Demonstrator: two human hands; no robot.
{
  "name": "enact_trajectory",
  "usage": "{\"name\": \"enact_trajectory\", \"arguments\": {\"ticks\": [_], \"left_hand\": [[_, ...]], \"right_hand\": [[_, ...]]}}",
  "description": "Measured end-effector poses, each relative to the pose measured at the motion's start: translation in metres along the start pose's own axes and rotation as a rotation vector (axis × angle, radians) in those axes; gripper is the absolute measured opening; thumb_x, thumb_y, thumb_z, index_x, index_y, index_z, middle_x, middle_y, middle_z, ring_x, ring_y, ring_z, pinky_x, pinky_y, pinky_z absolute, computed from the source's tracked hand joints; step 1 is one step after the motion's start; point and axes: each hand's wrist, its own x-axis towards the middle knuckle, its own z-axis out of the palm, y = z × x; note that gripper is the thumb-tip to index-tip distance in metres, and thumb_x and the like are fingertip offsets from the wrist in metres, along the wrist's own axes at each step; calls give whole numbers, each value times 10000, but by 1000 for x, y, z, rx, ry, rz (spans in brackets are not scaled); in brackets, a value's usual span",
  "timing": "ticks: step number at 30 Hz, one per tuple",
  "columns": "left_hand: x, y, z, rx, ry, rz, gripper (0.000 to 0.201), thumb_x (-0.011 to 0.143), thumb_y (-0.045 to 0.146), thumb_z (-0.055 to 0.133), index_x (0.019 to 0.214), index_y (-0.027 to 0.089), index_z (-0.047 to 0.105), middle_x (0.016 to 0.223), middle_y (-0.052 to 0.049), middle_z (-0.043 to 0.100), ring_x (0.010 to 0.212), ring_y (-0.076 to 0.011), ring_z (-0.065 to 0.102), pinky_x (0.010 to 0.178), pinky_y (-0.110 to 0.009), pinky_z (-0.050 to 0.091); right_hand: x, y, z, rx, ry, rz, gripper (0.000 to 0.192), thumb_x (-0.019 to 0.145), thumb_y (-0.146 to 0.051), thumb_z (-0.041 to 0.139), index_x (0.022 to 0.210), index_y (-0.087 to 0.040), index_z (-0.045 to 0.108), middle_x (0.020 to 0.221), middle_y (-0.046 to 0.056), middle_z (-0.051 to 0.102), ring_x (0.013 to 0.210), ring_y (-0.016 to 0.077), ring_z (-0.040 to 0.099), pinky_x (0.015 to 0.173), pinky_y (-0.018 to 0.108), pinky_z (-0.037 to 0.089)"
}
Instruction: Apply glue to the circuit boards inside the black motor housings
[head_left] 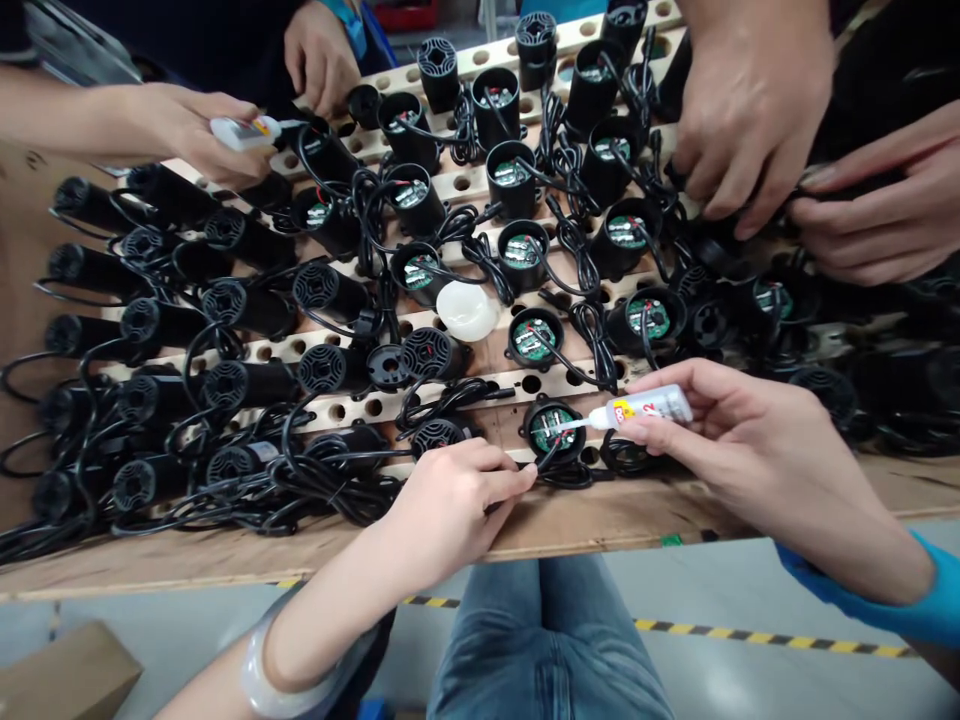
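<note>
Nearest me, my left hand [450,500] pinches the black housing [553,430], probably light and stiff; right hand [720,430] grips the small, slippery glue bottle [646,406] mid-body.

The person's left hand [450,505] reaches forward from the lower left, fingers curled, thumb and forefinger pinched together at their tips. The right hand [739,445] comes in from the lower right, palm down, fingers closed in a pinch, pointing left.
</note>
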Motion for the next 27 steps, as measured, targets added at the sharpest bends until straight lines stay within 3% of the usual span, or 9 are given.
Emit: {"name": "enact_trajectory", "arguments": {"ticks": [10,17,27], "left_hand": [[0,3,-1,-4,-8,-10,175,897,169,534,852,160,704,778,-31,685,679,-127,585,597,-229,476],[1,2,-1,-12,-9,-12,192,903,171,530,832,156,707,763,-33,678,678,-128,584,597,-231,473],[3,3,-3,-25,-34,-25,206,906,171,529,793,150,700,743,-33,666,677,-123,577,600,-225,466]], "right_hand": [[0,0,-1,-55,17,-21,370,727,-557,668,913,-239,699,714,-16,690,564,128,558,474,238,421],[2,-1,3,-107,54,-81,294,745,-519,666,892,-267,702,720,-40,691,586,134,597,506,232,467],[-1,-4,3,-184,118,-215,262,785,-492,646,886,-257,703,589,-58,615,422,75,440,365,206,335]]}}
